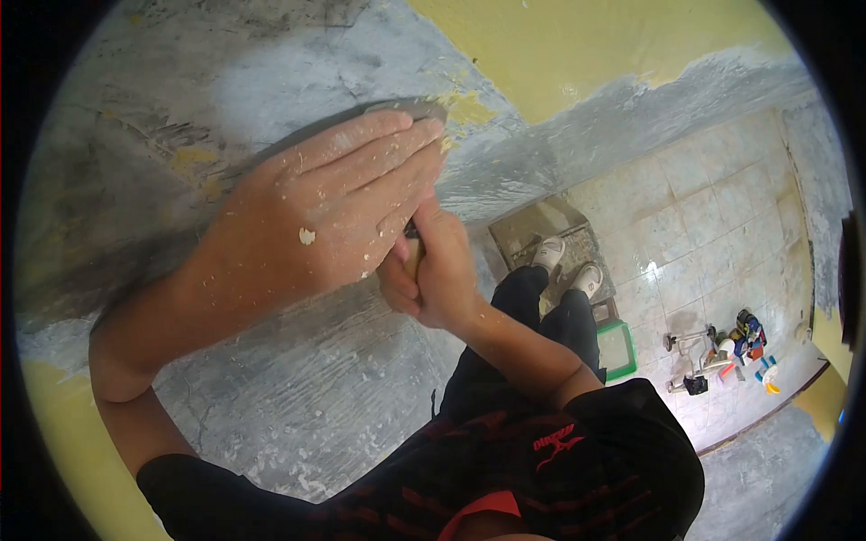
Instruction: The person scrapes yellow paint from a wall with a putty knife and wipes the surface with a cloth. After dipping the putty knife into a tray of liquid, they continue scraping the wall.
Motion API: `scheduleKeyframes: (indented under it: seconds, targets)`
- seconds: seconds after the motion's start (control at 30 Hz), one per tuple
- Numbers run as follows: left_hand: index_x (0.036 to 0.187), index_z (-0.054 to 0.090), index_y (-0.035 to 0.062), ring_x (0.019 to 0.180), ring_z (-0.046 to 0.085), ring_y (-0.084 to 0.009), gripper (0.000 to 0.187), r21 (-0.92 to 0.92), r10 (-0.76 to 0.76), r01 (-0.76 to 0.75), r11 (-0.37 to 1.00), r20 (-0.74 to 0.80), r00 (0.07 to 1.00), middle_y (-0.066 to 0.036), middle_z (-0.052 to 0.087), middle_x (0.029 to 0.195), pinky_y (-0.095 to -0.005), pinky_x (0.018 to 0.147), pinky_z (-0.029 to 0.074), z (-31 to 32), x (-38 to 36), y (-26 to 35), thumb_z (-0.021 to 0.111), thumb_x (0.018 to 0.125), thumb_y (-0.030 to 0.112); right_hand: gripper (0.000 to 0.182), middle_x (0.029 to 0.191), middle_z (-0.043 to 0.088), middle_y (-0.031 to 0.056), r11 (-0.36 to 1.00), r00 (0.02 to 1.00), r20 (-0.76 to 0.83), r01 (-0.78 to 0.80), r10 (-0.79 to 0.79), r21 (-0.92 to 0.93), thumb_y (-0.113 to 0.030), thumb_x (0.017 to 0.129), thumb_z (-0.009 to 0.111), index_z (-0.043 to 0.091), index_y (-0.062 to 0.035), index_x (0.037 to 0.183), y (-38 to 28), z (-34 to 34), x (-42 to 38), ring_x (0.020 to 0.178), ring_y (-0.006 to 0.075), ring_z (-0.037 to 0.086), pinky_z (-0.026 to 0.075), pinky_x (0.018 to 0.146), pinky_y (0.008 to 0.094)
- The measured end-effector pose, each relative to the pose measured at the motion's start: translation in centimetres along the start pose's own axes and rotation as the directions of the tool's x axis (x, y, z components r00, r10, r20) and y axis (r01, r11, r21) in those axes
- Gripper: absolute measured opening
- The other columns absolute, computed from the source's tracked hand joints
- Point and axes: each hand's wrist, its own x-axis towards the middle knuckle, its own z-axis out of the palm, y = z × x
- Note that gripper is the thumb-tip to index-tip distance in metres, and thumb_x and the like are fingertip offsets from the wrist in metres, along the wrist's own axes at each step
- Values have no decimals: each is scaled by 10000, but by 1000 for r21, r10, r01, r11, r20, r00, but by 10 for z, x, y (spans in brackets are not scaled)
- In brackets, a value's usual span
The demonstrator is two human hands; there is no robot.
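My left hand [338,194] lies flat, fingers stretched out side by side, up against the wall [298,81]. Dust and pale paint flakes cling to its back. Just below, my right hand [437,270] is wrapped round the light-coloured handle of a scraper [414,258]. The scraper's blade is hidden behind my left hand. Around my fingertips the wall is bare grey with scraps of yellow paint [469,108].
My shoes stand on a brownish raised block [541,218]. A green-rimmed container [619,352] is beside my leg. On the tiled floor [713,207] lie several tools and small items [722,352]. Yellow paint [613,45] covers the wall farther up.
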Motion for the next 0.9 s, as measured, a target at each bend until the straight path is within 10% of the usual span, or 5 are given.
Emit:
scheduleKeyframes:
  seconds: [0.67, 0.9]
  targets:
    - [1209, 749, -65, 1243, 697, -286, 448, 24, 7, -6, 1000, -78, 997, -175, 744, 1269, -412, 1160, 510, 13, -11, 1, 745, 782, 72, 612, 499, 387, 37, 997, 997, 30, 75, -76, 30, -658, 1122, 240, 475, -177, 826, -13, -8, 9, 332, 181, 320, 257, 344, 315]
    - [1235, 740, -42, 1267, 678, -267, 462, 60, -7, 9, 998, -39, 999, -153, 734, 1296, -394, 1172, 497, 7, -8, -3, 746, 789, 81, 642, 487, 394, 32, 987, 993, 33, -116, 114, 109, -676, 1115, 202, 483, -192, 801, 15, -9, -2, 329, 174, 330, 264, 346, 326]
